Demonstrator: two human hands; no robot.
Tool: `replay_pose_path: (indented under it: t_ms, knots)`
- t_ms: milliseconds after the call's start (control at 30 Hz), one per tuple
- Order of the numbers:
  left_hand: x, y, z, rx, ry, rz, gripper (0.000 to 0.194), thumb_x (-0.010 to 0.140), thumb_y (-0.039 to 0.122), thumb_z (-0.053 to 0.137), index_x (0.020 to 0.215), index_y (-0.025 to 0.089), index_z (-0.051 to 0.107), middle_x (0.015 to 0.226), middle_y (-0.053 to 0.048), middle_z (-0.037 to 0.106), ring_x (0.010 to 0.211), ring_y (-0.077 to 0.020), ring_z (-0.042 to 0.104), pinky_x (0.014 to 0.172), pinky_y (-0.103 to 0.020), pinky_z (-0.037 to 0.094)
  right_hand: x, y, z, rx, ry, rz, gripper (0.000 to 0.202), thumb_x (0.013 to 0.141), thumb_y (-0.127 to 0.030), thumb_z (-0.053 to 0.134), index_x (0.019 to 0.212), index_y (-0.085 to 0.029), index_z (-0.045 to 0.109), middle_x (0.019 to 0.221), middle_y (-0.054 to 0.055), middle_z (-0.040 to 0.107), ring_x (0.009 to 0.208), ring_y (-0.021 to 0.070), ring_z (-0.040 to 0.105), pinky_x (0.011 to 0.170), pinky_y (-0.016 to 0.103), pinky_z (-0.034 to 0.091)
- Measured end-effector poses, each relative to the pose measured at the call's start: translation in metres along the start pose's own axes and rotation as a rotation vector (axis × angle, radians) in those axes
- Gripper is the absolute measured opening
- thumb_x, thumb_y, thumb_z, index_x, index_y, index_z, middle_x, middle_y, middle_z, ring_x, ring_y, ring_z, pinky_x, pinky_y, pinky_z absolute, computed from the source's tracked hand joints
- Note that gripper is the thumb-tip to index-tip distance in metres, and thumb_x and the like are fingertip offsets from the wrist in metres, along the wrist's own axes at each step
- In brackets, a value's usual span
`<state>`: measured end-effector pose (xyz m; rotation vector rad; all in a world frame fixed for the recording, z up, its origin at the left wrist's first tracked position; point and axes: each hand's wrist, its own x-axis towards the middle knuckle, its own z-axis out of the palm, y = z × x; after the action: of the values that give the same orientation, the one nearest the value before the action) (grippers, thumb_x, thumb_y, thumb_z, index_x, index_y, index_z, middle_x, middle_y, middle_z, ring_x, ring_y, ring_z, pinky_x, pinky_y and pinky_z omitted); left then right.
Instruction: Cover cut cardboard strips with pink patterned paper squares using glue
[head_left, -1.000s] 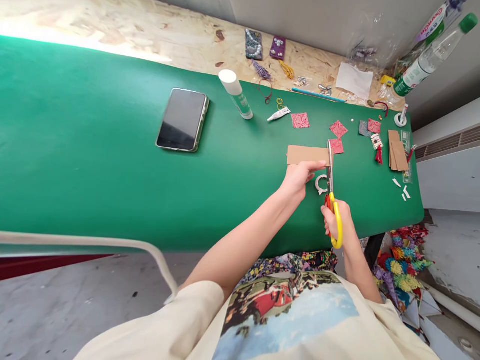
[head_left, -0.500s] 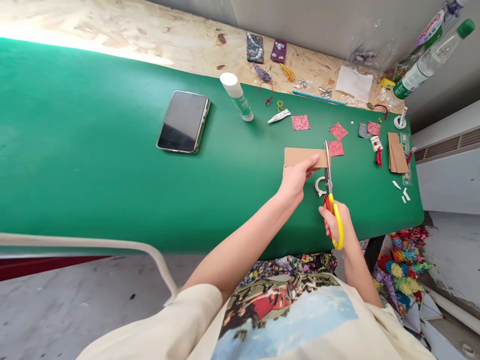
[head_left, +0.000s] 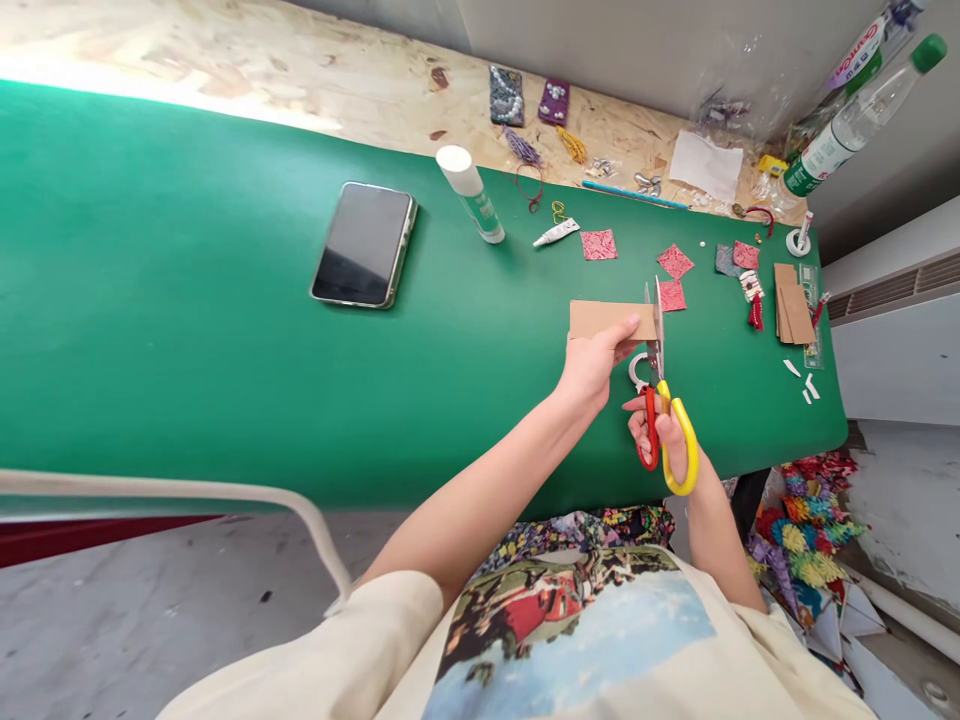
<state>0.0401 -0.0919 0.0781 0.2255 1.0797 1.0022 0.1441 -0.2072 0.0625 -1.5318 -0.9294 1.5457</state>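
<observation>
My left hand (head_left: 598, 362) is closed on a strip of brown cardboard (head_left: 600, 318), thumb on top and fingers underneath. My right hand (head_left: 670, 432) grips scissors (head_left: 660, 350) with one red and one yellow handle, fingers through the loops. The blades stand a little apart at the right end of the cardboard, one on either side of it as far as I can see. A white roll of tape (head_left: 637, 372) lies on the green table just behind the scissors, partly covered. Beyond the blade tips is a red patterned square (head_left: 673, 295).
On the green table (head_left: 187, 380) lie a phone (head_left: 365, 243), a glue stick (head_left: 472, 195), a small white tube (head_left: 556, 233), more red squares (head_left: 598, 245) and stacked cardboard strips (head_left: 793, 308). Bottles (head_left: 862, 125) stand at the back right.
The scissors' handles have spread and the blades have parted at the cardboard's right end. My right hand's fingers have opened out with them. My left hand holds the cardboard almost where it was.
</observation>
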Motion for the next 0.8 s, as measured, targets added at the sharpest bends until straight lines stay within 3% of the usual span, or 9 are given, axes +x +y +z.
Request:
replay_pose_path:
  t_ms: [200, 367, 533, 800]
  knots:
    - [-0.006, 0.001, 0.003, -0.01, -0.008, 0.012, 0.021, 0.07, 0.011, 0.081, 0.085, 0.017, 0.067, 0.08, 0.001, 0.075, 0.077, -0.0164, 0.072, 0.088, -0.033, 0.06, -0.005, -0.014, 0.001, -0.116, 0.044, 0.048, 0.087, 0.066, -0.101, 0.044, 0.097, -0.021, 0.058, 0.061, -0.005, 0.046, 0.048, 0.0124, 0.046, 0.042, 0.028, 0.042]
    - [-0.006, 0.0, 0.003, 0.014, -0.009, 0.018, 0.021, 0.069, 0.01, 0.08, 0.083, 0.016, 0.065, 0.083, -0.001, 0.074, 0.082, -0.018, 0.072, 0.092, -0.036, 0.06, -0.005, -0.016, 0.006, -0.232, 0.129, 0.082, 0.089, 0.067, -0.106, 0.029, 0.079, -0.022, 0.057, 0.051, -0.002, 0.05, 0.044, 0.0135, 0.051, 0.041, 0.027, 0.043]
    - [-0.007, -0.001, 0.002, 0.021, -0.018, 0.028, 0.023, 0.068, 0.01, 0.08, 0.083, 0.017, 0.064, 0.082, 0.0, 0.073, 0.083, -0.0176, 0.071, 0.089, -0.034, 0.059, -0.005, -0.014, 0.007, -0.297, 0.168, 0.097, 0.073, 0.079, -0.096, 0.039, 0.069, -0.024, 0.046, 0.047, -0.003, 0.049, 0.039, 0.0121, 0.052, 0.039, 0.024, 0.042]
    - [-0.008, 0.0, 0.002, 0.036, -0.015, 0.015, 0.027, 0.067, 0.011, 0.081, 0.084, 0.019, 0.063, 0.081, 0.001, 0.073, 0.079, -0.0174, 0.071, 0.086, -0.033, 0.058, 0.002, -0.004, 0.003, -0.277, 0.179, 0.182, 0.069, 0.077, -0.092, 0.051, 0.066, -0.025, 0.042, 0.043, -0.004, 0.049, 0.033, 0.0139, 0.052, 0.034, 0.025, 0.042]
